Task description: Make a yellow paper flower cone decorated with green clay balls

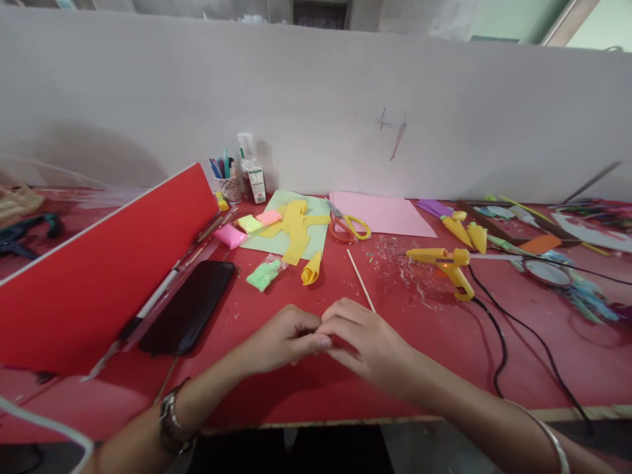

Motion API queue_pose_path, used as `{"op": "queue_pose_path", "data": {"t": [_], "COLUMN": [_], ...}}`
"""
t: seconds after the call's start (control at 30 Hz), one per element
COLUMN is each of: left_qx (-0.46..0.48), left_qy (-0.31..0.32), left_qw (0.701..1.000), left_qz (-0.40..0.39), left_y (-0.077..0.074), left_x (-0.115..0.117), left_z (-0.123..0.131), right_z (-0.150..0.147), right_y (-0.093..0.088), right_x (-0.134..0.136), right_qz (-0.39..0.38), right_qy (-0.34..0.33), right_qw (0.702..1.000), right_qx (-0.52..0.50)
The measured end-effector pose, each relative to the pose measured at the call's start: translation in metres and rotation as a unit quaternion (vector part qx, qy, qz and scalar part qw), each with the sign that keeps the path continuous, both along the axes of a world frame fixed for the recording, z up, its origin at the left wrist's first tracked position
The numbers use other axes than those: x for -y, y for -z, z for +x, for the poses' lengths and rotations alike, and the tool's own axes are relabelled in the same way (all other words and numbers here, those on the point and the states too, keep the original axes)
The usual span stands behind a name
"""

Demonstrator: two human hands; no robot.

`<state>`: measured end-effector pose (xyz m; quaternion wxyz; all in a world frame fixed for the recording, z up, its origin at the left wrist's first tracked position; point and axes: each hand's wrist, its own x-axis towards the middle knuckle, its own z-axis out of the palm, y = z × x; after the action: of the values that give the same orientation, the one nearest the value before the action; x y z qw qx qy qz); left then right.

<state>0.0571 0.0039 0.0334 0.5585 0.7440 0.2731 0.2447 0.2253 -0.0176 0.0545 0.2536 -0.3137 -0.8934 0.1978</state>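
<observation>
- At the front of the red worktop (444, 355), the left hand (284, 339) and right hand (365, 342) meet, fingertips pressed together; each grip looks closed on something tiny I cannot see.
- A thin stick (359, 276) lies just behind the right hand, likely kept close for easy reach.
- The glue gun (444, 263) sits to the right, maybe keeping its hot tip away.

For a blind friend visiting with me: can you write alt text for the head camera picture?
The left hand and right hand meet fingertip to fingertip over a red table; anything pinched between them is hidden. Around them lie a thin stick, a yellow glue gun, scissors, yellow paper scraps and a black phone.
</observation>
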Motion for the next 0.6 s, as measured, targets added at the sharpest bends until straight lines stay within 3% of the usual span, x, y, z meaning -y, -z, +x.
{"op": "queue_pose_path", "data": {"t": [0.07, 0.2, 0.3, 0.43, 0.6], "left_qx": [0.006, 0.019, 0.03, 0.057, 0.027], "left_qy": [-0.01, -0.097, -0.118, -0.093, 0.025], "left_qw": [1.0, 0.994, 0.991, 0.994, 0.996], "left_qz": [-0.013, -0.048, -0.056, -0.027, -0.086], "left_y": [-0.002, -0.006, -0.005, -0.002, -0.004], "left_x": [0.005, 0.013, 0.015, 0.016, 0.017], "left_z": [0.0, 0.003, 0.008, 0.009, -0.003], "right_z": [0.0, -0.001, -0.005, -0.011, -0.006], "right_y": [-0.001, -0.002, -0.005, -0.009, -0.022], "right_x": [0.004, 0.006, 0.004, 0.002, 0.0], "right_qz": [-0.029, -0.023, 0.007, -0.005, -0.08], "right_qy": [-0.004, 0.022, 0.058, 0.074, -0.042], "right_qw": [0.999, 0.997, 0.998, 0.983, 0.988], "right_qx": [-0.027, -0.076, 0.032, 0.166, 0.122]}}
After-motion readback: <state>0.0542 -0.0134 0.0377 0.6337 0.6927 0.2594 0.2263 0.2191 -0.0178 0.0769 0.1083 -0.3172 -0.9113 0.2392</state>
